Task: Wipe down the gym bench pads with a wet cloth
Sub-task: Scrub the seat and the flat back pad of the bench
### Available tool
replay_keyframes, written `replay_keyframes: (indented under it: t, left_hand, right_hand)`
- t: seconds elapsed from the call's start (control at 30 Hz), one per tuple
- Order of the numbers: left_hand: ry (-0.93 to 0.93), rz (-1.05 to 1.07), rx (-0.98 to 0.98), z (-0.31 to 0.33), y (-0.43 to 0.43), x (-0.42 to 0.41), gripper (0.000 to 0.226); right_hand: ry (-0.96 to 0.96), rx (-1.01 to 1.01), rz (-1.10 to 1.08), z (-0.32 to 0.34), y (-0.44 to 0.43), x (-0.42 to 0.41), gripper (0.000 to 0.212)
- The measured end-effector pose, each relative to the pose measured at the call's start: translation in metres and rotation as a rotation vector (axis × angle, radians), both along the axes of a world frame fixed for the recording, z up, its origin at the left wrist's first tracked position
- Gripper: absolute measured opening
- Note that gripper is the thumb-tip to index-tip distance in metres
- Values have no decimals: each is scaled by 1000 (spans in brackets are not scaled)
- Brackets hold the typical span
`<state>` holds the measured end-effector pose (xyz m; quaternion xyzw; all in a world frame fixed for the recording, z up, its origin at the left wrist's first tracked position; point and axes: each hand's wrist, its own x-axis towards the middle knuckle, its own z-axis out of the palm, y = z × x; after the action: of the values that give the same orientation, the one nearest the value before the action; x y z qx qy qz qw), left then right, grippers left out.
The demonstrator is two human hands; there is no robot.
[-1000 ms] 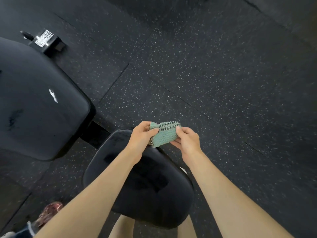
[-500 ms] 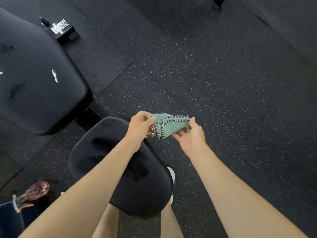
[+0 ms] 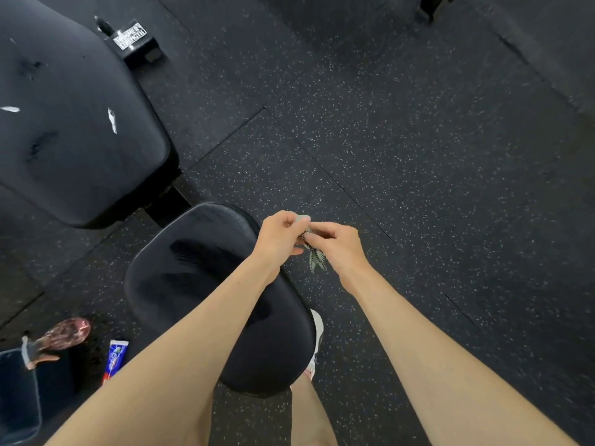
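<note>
Cloth [image 3: 317,263] sits bunched small between my two hands, just right of the frame's centre. It is held above the speckled rubber floor [image 3: 418,156], just off the right edge of the seat pad [image 3: 193,284]. Only a checkered black-and-white tail hangs out below my fingers, and a pale green scrap peeks out at the top. My bare forearms come up from the bottom edge and converge: the left forearm [image 3: 193,333] crosses over the seat pad and the right forearm [image 3: 418,342] runs over open floor. My left hand [image 3: 280,239] shows its back to the camera, fingers curled in and nipping the upper part of the wad. My right hand [image 3: 338,249] meets it from the right, thumb and forefinger reaching across to pinch the same bundle while the other fingers fold under. Both grips are closed tight on the fabric, and the hands touch each other around it. The seat pad is dark and rounded and lies at lower centre with darker streaks across it. The larger back pad [image 3: 74,123] fills the upper left and carries a few small white marks. At lower left a blue, white and red tube [image 3: 116,358] lies on the floor near a dark bin [image 3: 16,397].
</note>
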<state>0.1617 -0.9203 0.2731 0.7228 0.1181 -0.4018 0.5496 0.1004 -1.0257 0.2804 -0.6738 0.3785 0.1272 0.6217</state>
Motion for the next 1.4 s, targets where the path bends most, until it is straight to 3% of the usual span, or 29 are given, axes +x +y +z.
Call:
replay_keyframes:
  t: [0.07,0.17,0.3,0.37,0.47,0.67,0.8,0.9,1.0,1.1,1.27,1.33,1.4]
  left_hand:
    - [95,21,-63,-1,4,-2,14]
    - [135,-14,-109,-3,10,-7,18]
    - [-25,-55,68,-2,8,-11,27]
    - [-109,-103,153,-5,7,-12,35]
    - [-171,-98,178,-3,7,-14,37]
    - [-242,-151,183,-5,4,-28,38]
    - [-325,-246,267,-15,10,-34,35]
    - [-406,-396,262,-20,15,-43,26]
    - [-416,-555,229,-27,26,-48,20]
    - [-439,-442,222,-34,46,-39,12]
    - [-692,-140,478,-40,78,-5,19]
    - [-735,-133,528,-42,84,6,20]
    - [-752,-155,559,-46,88,13,21]
  right_hand:
    - [-15,-36,52,-3,-3,-5,28]
    - [-31,-48,50,-5,-7,-10,19]
    - [-10,-59,109,-4,-5,-13,15]
    - [-1,-205,116,-13,-2,-11,22]
    - [79,-317,-79,-16,0,-4,10]
    - [258,-98,-173,-14,-3,-2,32]
    - [396,208,-208,-22,2,-4,53]
    - [419,303,-236,-29,7,-3,35]
    - [370,136,-335,-35,18,2,4]
    - [232,-56,-237,-48,28,10,20]
    - [71,-65,-27,-63,57,25,35]
    - [60,-107,26,-63,66,30,46]
    - [142,-60,-49,-64,70,34,39]
